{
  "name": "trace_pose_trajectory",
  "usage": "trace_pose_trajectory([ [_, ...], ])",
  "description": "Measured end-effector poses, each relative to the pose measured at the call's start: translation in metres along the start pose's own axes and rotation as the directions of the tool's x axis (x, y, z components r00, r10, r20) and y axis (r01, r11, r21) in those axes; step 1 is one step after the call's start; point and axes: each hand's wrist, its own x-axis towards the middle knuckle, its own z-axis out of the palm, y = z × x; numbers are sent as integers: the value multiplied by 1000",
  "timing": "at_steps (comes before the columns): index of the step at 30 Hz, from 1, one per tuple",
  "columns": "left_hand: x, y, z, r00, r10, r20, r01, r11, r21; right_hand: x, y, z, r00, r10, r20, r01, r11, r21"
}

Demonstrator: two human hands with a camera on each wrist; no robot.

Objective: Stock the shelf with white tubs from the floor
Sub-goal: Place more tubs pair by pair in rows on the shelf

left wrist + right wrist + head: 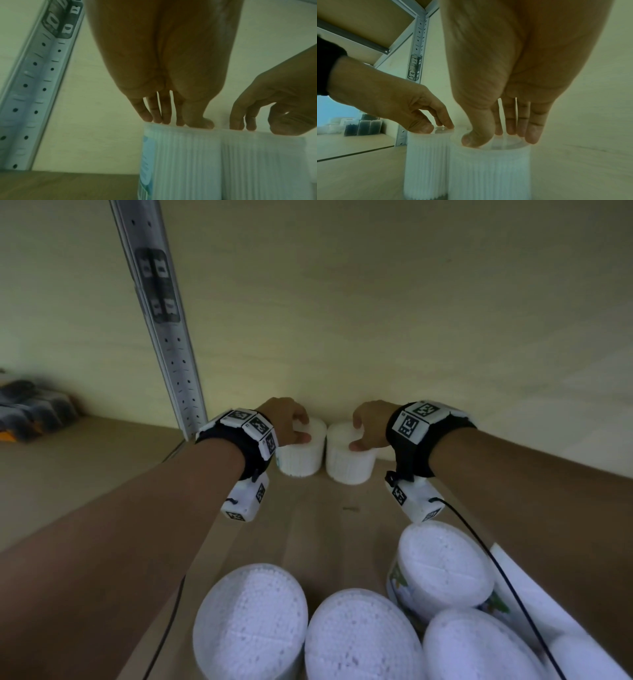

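Observation:
Two white ribbed tubs stand side by side at the back of the wooden shelf [325,525], against the wall. My left hand [301,428] grips the left tub [301,455] from above by its lid, thumb at the near edge and fingers over the far edge. My right hand [359,434] holds the right tub [349,465] the same way. In the left wrist view the left fingertips [149,119] sit on the rim of the left tub [180,155]. In the right wrist view the right thumb and fingers [532,139] bear on the lid of the right tub [489,169].
Several more white tubs [250,621] crowd the near edge of the shelf between my forearms. A perforated metal upright [168,337] rises at the left. Dark containers [30,409] sit on the neighbouring shelf beyond it. Bare board lies between the near and far tubs.

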Motion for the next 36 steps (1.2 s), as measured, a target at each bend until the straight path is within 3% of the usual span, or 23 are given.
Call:
trace_pose_trajectory([
  [22, 3, -1, -1, 1000, 19, 16, -19, 1000, -11, -9, 0, -6, 995, -98, 34, 95, 992, 83],
  [27, 5, -4, 0, 999, 31, 18, -31, 999, 11, -5, -9, -11, 997, -71, -25, 74, 988, 136],
  [32, 7, -4, 2, 999, 31, 22, -32, 999, 15, -4, -18, -7, 996, 14, 86, -10, 999, -49],
  [36, 8, -6, 4, 999, 45, 10, -45, 999, 14, 2, -18, -3, 999, 10, 52, -6, 997, -79],
])
